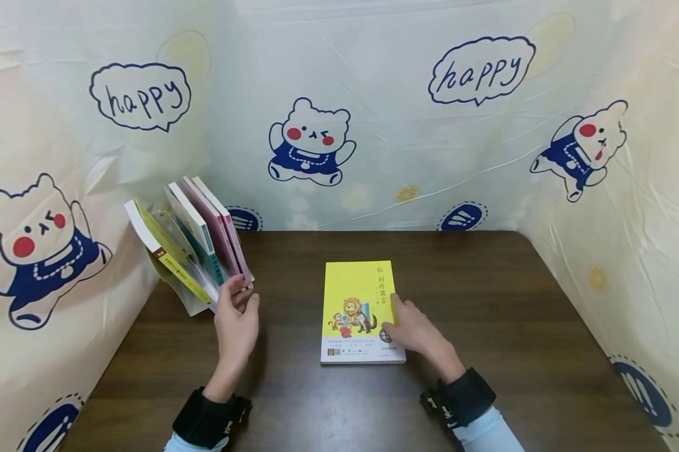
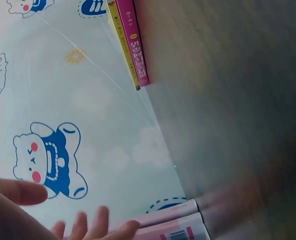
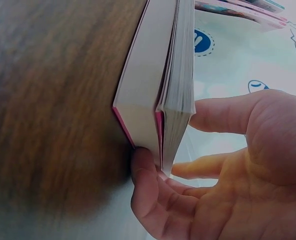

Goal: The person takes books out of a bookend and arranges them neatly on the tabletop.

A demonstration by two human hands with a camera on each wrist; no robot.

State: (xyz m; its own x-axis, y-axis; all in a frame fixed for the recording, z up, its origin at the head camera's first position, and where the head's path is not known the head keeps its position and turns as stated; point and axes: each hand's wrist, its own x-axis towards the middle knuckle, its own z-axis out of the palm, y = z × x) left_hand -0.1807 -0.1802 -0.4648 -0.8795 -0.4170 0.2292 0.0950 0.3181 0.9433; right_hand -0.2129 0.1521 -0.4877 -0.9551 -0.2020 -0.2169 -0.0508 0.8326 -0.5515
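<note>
On the table lies a yellow-covered book [image 1: 350, 282] with cartoon animals. Below it, the right wrist view shows a thicker pink-edged book [image 3: 140, 80]. My right hand [image 1: 415, 326] grips this pair at the right side, its thumb by the top book and fingers along the edges. At the left, several books stand leaning in a row, among them a pink one [image 1: 215, 229], a white-and-teal one [image 1: 195, 216] and a yellow-green one [image 1: 175, 263]. My left hand [image 1: 237, 326] rests at the row's right end, fingers loosely bent against the pink books and thumb apart.
A dark wooden table [image 1: 486, 314] spreads under everything. Behind and at both sides hangs a pale curtain [image 1: 396, 125] printed with bears and "happy" bubbles. A clear-looking support [image 1: 195, 301] shows partly beneath the leaning books.
</note>
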